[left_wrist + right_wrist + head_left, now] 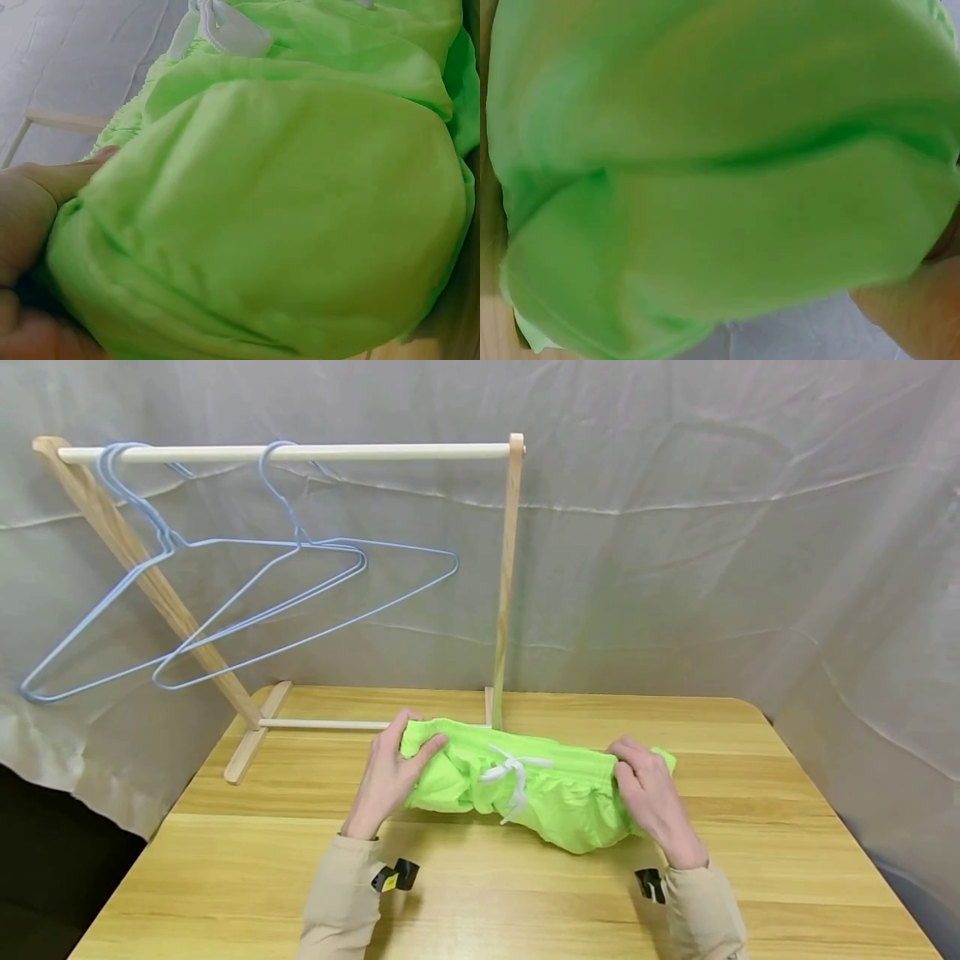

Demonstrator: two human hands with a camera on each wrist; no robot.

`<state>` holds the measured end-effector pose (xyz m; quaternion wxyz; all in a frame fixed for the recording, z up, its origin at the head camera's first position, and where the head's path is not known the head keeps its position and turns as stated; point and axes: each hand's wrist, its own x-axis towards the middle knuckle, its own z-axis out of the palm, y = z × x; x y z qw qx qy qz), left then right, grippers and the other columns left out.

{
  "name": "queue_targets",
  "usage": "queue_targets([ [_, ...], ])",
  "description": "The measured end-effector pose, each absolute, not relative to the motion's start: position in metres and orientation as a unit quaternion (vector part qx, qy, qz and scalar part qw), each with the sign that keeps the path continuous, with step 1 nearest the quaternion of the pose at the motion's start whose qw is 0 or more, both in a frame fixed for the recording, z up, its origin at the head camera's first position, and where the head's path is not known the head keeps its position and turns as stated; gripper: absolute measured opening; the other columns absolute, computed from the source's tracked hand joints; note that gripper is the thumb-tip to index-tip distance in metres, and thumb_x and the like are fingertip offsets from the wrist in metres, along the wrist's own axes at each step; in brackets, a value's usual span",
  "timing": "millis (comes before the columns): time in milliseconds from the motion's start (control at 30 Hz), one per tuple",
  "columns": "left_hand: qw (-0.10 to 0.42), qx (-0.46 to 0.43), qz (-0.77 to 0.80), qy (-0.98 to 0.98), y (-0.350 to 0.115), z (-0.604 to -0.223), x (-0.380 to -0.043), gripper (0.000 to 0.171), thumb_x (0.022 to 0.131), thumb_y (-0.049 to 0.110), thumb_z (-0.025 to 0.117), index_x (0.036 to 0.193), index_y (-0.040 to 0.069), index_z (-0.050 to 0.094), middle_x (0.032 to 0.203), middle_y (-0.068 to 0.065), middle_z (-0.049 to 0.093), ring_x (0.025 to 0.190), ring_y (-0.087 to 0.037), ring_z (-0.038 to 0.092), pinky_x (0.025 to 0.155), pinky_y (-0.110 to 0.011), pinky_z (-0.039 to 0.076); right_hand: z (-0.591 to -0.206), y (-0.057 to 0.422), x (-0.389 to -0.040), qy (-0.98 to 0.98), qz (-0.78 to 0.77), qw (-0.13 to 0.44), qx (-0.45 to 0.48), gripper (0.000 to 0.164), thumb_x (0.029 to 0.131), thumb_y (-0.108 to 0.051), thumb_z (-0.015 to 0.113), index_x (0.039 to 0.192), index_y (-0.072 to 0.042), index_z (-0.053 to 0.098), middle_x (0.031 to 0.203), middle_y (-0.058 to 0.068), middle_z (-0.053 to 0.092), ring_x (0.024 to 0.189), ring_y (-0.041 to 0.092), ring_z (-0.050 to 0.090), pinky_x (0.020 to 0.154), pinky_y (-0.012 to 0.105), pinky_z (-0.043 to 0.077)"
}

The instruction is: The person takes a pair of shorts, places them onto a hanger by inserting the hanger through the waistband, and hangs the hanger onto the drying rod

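Note:
Bright green drawstring shorts [465, 768] are held up by the waistband just above the table, with a white drawstring [513, 768] tied in a bow at the front. My left hand [392, 772] pinches the left end of the waistband, thumb in front. At the other end, my right hand [651, 789] grips the waistband, its fingers curled over the cloth. Bunched green fabric fills most of the left wrist view, where the thumb [60, 180] presses on it. In the right wrist view the shorts [742, 232] hide most of the hand.
A wooden rack [508, 568] stands at the table's back left. Several light blue hangers [300, 635] hang from its rail [405, 452]. The wooden table [510, 910] spreads beneath my hands. Grey cloth [675, 568] hangs behind and at the sides.

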<state>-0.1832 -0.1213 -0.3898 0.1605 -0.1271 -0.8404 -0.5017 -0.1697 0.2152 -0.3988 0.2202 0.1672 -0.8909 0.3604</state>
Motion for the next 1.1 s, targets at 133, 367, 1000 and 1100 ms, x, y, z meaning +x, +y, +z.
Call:
queue_targets([
  [133, 0.156, -0.122, -0.511, -0.837, -0.123, -0.39, -0.184, 0.025, 0.095, 0.02, 0.069, 0.11, 0.004, 0.056, 0.068, -0.002, 0.046, 0.059, -0.01, 0.038, 0.085, -0.037, 0.047, -0.397, 0.216, -0.168, -0.9, 0.366, 0.159, 0.176, 0.026, 0.085, 0.007, 0.046, 0.073, -0.011, 0.06, 0.069, -0.001, 0.055, 0.059, 0.001, 0.04, 0.058, 0.022, 0.039],
  [367, 0.135, -0.101, -0.538, -0.826, -0.124, -0.388, -0.183, 0.028, 0.099, 0.024, 0.064, 0.117, 0.006, 0.053, 0.093, -0.014, 0.061, 0.108, -0.03, 0.06, 0.108, -0.058, 0.042, -0.397, 0.216, -0.167, -0.883, 0.383, 0.151, 0.225, 0.026, 0.079, 0.013, 0.049, 0.078, -0.01, 0.063, 0.073, -0.001, 0.055, 0.058, -0.002, 0.036, 0.054, 0.02, 0.035],
  [1000, 0.426, -0.257, -0.563, -0.661, -0.121, -0.361, -0.16, 0.046, 0.091, 0.03, 0.073, 0.094, -0.01, 0.05, 0.085, 0.004, 0.056, 0.074, 0.002, 0.047, 0.061, -0.015, 0.038, -0.387, 0.201, -0.164, -0.752, 0.484, 0.308, 0.324, 0.036, 0.074, 0.028, 0.035, 0.082, 0.001, 0.057, 0.096, 0.017, 0.056, 0.094, 0.003, 0.052, 0.061, 0.02, 0.037],
  [1100, 0.383, -0.244, -0.555, -0.696, -0.124, -0.366, -0.164, 0.033, 0.088, 0.014, 0.077, 0.104, -0.008, 0.057, 0.09, -0.011, 0.064, 0.081, -0.003, 0.055, 0.07, -0.016, 0.044, -0.391, 0.204, -0.166, -0.78, 0.472, 0.295, 0.286, 0.035, 0.073, 0.028, 0.04, 0.084, 0.001, 0.059, 0.092, 0.013, 0.059, 0.082, 0.001, 0.049, 0.06, 0.019, 0.039],
])
